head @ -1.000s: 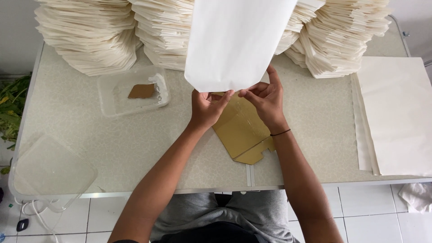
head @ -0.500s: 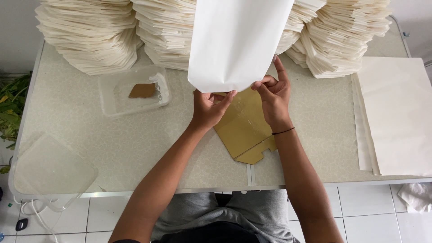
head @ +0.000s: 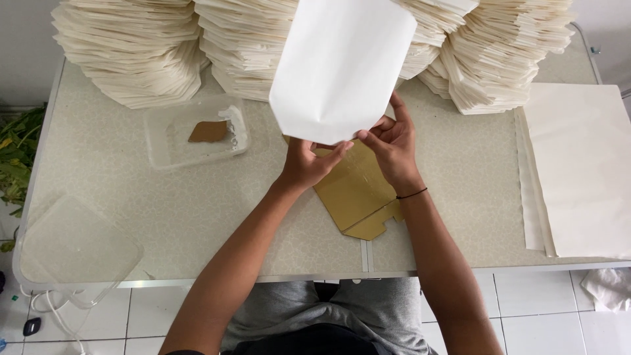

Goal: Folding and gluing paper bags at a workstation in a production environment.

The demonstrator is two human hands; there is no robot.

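Both the left hand (head: 307, 164) and the right hand (head: 393, 146) are pinching the lower edge of a white paper bag (head: 342, 66), lifting it upright just above the brown cardboard template (head: 355, 197), with cream bag stacks (head: 131, 52) lying beyond it.

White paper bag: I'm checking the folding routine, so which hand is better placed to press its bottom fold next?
Probably the right hand: its fingers already sit at the white paper bag's bottom edge, while the left hand steadies it from below.
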